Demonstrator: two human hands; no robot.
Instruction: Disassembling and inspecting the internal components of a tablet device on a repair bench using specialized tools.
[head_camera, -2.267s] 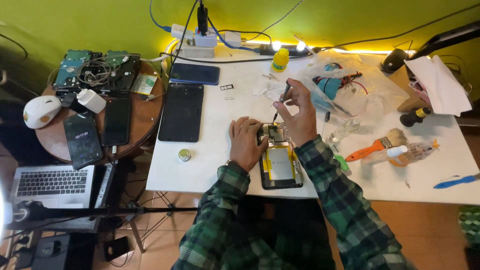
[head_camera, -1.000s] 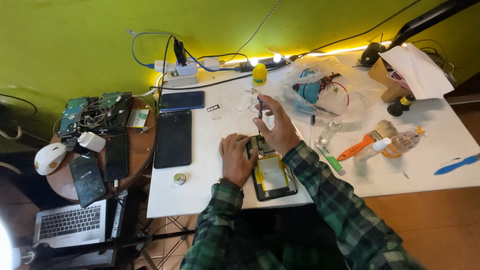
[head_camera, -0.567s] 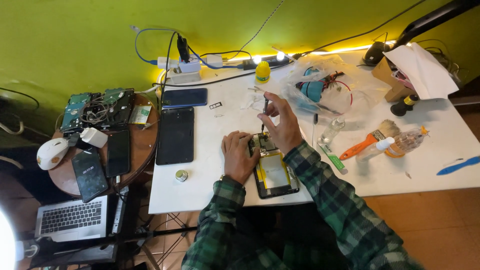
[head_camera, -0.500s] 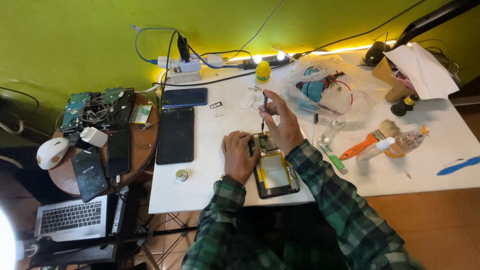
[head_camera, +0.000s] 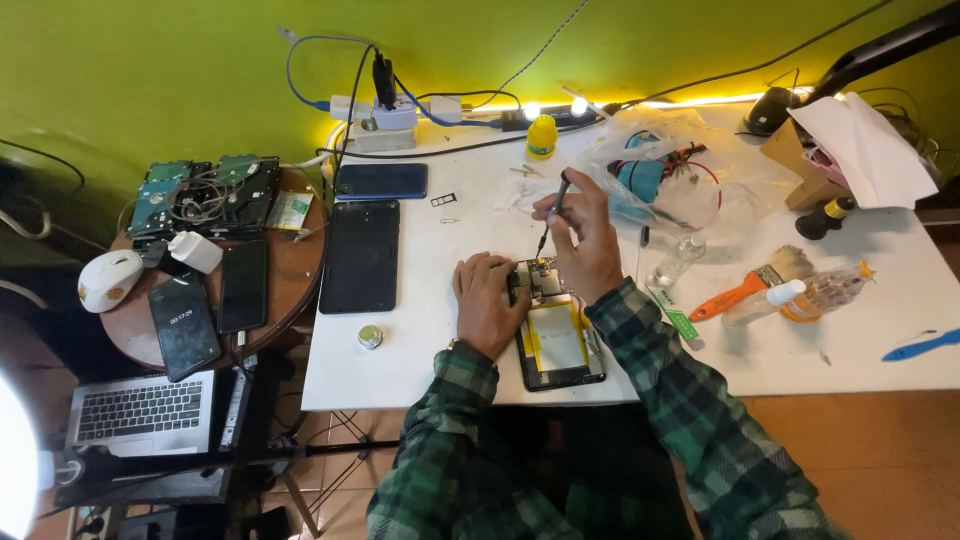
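An opened phone (head_camera: 556, 336) with a yellow-edged battery lies on the white table (head_camera: 420, 350) in front of me. My left hand (head_camera: 487, 302) presses flat on its left side and holds it down. My right hand (head_camera: 585, 238) grips a thin dark screwdriver (head_camera: 551, 210) upright, with the tip on the circuit board at the phone's top end. Both sleeves are green plaid.
A black tablet (head_camera: 360, 255) and a blue phone (head_camera: 382, 181) lie left. A small round tin (head_camera: 370, 337) sits near the edge. An orange brush (head_camera: 752, 283), bottles, a plastic bag (head_camera: 660, 175) of parts right. Round side table (head_camera: 290, 270) with phones, hard drives, a mouse; laptop (head_camera: 140, 410) below.
The view has shifted a little. My right hand lowered the screwdriver from above the table down onto the top of the opened phone. My left hand stayed on the phone.
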